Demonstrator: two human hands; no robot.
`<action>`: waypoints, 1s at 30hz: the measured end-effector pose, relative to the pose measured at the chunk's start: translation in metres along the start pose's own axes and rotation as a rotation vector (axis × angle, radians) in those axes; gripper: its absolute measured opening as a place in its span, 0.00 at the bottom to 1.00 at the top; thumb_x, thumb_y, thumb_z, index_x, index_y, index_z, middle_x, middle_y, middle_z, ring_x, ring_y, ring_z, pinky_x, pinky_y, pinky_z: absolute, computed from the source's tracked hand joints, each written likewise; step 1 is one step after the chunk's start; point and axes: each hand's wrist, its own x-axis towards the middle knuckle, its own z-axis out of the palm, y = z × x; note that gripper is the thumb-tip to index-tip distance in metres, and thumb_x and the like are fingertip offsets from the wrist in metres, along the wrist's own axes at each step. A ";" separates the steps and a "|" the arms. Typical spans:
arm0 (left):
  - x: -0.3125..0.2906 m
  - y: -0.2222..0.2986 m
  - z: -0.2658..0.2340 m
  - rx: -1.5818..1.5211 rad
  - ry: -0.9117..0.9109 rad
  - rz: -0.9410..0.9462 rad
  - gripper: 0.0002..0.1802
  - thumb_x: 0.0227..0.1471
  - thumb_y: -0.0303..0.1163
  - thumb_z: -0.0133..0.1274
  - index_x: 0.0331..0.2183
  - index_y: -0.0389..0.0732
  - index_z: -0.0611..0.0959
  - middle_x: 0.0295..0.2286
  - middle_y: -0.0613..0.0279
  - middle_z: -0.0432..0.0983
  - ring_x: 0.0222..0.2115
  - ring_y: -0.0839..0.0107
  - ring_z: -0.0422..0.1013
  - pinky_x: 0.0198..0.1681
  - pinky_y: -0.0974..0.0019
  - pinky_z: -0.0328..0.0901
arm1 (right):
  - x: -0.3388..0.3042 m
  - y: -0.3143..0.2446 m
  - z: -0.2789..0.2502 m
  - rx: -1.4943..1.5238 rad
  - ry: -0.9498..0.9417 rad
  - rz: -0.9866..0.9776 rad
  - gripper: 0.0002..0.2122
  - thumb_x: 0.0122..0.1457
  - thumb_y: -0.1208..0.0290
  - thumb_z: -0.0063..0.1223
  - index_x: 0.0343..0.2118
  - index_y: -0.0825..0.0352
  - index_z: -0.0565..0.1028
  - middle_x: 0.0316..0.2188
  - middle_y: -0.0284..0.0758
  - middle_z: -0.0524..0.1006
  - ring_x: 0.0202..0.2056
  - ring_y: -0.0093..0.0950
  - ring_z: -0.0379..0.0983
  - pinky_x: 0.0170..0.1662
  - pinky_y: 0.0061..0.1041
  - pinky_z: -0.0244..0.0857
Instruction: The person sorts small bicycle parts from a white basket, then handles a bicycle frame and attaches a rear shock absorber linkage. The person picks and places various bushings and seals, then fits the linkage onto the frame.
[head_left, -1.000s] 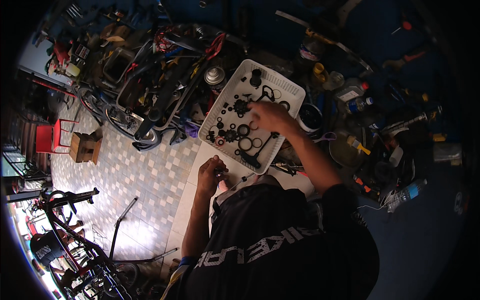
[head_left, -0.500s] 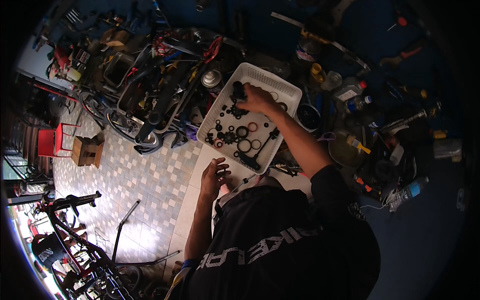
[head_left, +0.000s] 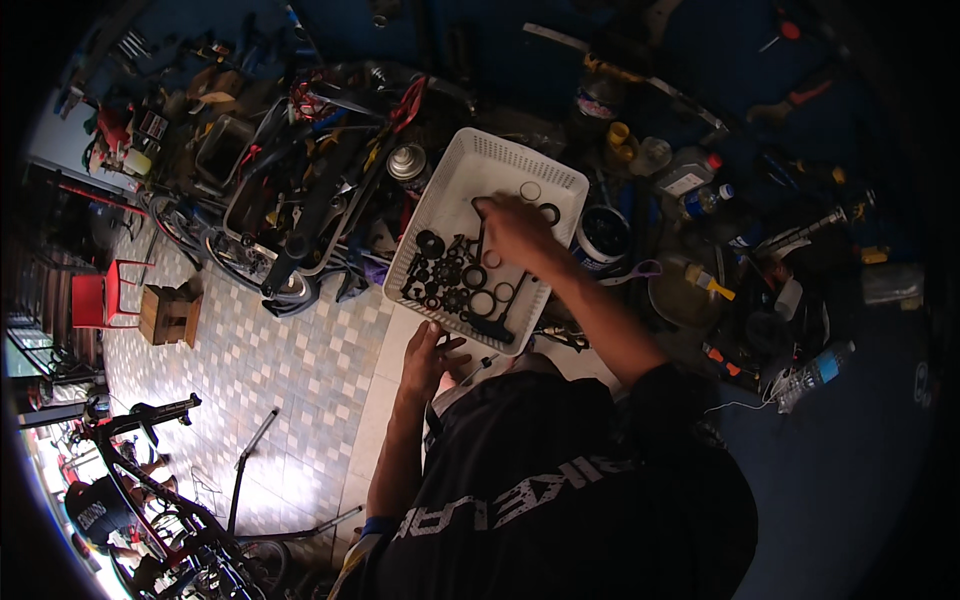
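Note:
A white perforated plastic basket [head_left: 420, 215] in front of me holds small black parts, mostly heaped at its near left. Among them lie several black rings [head_left: 482, 302], a reddish-brown ring [head_left: 491, 259] and a black T-shaped piece [head_left: 490, 327] along the near side. My right hand [head_left: 520, 235] reaches in from the right, low over the basket's middle beside the heap. Motion blurs its fingers, so whether they grip anything does not show. Close to the near left rim is my left hand [head_left: 430, 360], its fingers loosely bent and apart, with nothing visible in them.
A spray can [head_left: 408, 165] and a bin of tools and bike parts [head_left: 290, 215] stand left of the basket. To its right are an open tub [head_left: 603, 235], bottles [head_left: 690, 172] and a yellow-handled brush [head_left: 708, 283]. A bicycle frame [head_left: 150, 500] and another person [head_left: 95, 510] are at lower left.
My right hand has moved nearer to me inside the basket, and the black parts by its fingers now lie lower left with the heap. My left hand has barely moved; the view has shifted slightly.

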 end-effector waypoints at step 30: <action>0.019 -0.026 0.008 -0.101 -0.146 0.009 0.44 0.62 0.65 0.42 0.67 0.46 0.56 0.63 0.52 0.59 0.62 0.49 0.60 0.59 0.36 0.62 | -0.124 0.101 -0.045 -0.071 0.211 0.358 0.58 0.39 0.47 0.75 0.71 0.63 0.50 0.57 0.56 0.65 0.58 0.53 0.65 0.58 0.51 0.62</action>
